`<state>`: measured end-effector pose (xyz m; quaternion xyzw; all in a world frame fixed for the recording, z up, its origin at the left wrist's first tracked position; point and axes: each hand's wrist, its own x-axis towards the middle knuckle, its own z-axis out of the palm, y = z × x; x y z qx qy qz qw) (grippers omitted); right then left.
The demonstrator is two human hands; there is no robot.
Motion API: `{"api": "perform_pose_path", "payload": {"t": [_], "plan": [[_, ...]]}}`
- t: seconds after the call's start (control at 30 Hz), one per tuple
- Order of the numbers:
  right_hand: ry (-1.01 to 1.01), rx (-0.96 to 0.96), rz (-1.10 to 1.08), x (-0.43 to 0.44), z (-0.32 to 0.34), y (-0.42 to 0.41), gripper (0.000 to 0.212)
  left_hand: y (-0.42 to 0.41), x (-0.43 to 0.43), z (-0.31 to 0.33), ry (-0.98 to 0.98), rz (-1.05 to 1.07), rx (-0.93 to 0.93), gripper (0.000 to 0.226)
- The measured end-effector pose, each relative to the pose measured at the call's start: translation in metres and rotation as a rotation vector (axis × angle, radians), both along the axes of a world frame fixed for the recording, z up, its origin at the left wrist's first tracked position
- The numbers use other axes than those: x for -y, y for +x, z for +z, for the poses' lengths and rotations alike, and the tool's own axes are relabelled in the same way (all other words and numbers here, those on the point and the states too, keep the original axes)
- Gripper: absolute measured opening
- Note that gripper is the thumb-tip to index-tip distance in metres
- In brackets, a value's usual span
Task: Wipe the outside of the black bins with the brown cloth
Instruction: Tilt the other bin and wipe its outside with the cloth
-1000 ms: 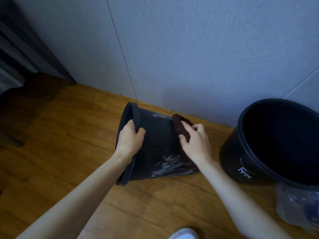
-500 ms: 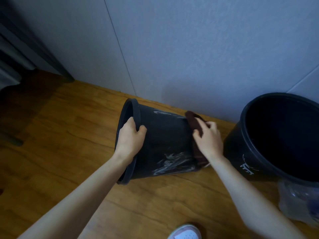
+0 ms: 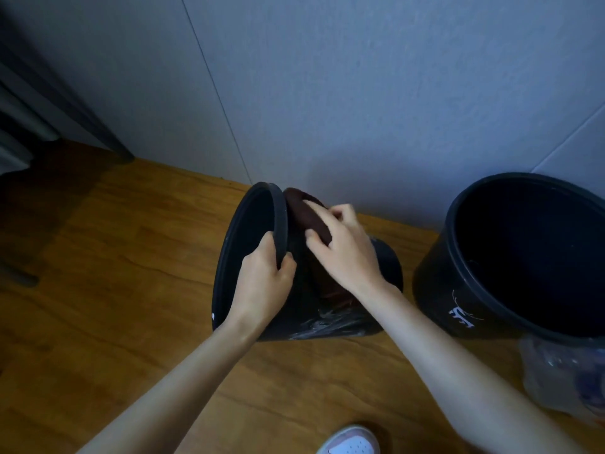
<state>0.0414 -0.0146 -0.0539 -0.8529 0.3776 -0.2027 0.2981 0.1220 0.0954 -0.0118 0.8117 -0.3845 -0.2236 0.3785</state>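
Since half a second earlier, the right hand (image 3: 347,253) had carried the brown cloth (image 3: 307,214) from the base end of the tipped bin (image 3: 248,244) up to its rim, ending just beside the left hand (image 3: 265,283). The bin's mouth had also turned further toward the camera.

The right fingers (image 3: 340,213) were bent over the cloth with the thumb at its near side, so the hand clutched it and pressed it onto the bin's outer wall. The cloth's lower end ran under the palm and was hidden there. The left fingers curled over the rim and gripped it, the thumb on the outside, almost touching the cloth. Their tips reached into the dark mouth and were hard to make out.

Inside the tipped bin, beyond the left fingers, all was black and no contents could be told. Below both wrists, something shiny and crinkled, perhaps clear film, lay against the bin's lower wall (image 3: 327,322).

Well to the right of the right hand stood the upright bin (image 3: 435,290), apart from the tipped one, with a white mark on its wall. Its inside was too dark to read. A crumpled clear plastic bag (image 3: 556,381) lay against its near side, cut off by the frame edge. A shoe (image 3: 350,444) showed partly at the bottom edge, on the wooden floor (image 3: 114,257).
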Motion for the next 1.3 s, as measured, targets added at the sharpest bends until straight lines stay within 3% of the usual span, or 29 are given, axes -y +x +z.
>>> {"api": "perform_pose_path", "payload": {"t": [0.2,0.3,0.4,0.6,0.73,0.9,1.03,1.07,1.13,1.2,1.3], "plan": [[0.308,-0.412,-0.296,0.045,-0.044,-0.052,0.044,-0.002,-0.02,0.002,-0.05,-0.04,-0.03,0.022],[0.364,-0.485,-0.323,0.049,-0.044,-0.055,0.044,-0.004,-0.023,-0.001,-0.038,-0.048,-0.045,0.023],[0.292,-0.418,-0.262,0.038,-0.025,-0.035,0.043,-0.002,-0.024,-0.001,-0.059,-0.064,-0.063,0.019],[0.206,-0.076,-0.046,-0.011,0.03,0.021,0.043,0.004,-0.021,-0.006,-0.065,-0.076,0.015,0.013],[0.081,-0.136,-0.041,-0.007,0.018,0.016,0.045,0.008,-0.024,-0.007,-0.064,-0.094,-0.02,0.014],[0.186,-0.414,-0.25,0.024,-0.019,-0.021,0.042,0.01,-0.038,-0.009,-0.085,-0.117,-0.109,0.02],[0.189,-0.436,-0.3,0.027,-0.034,-0.043,0.045,0.015,-0.038,0.001,-0.067,-0.154,-0.301,0.052],[0.171,-0.419,-0.295,0.025,-0.035,-0.044,0.045,0.016,-0.032,0.005,-0.032,-0.122,-0.385,0.053],[0.133,-0.388,-0.282,0.02,-0.035,-0.044,0.045,0.027,-0.012,0.008,0.05,0.027,-0.51,0.033],[0.133,-0.369,-0.269,0.015,-0.036,-0.043,0.046,0.038,0.003,0.015,0.156,0.11,-0.612,0.037],[0.208,-0.346,-0.26,0.01,-0.034,-0.044,0.049,0.037,0.015,0.016,0.15,0.133,-0.622,0.031]]}}
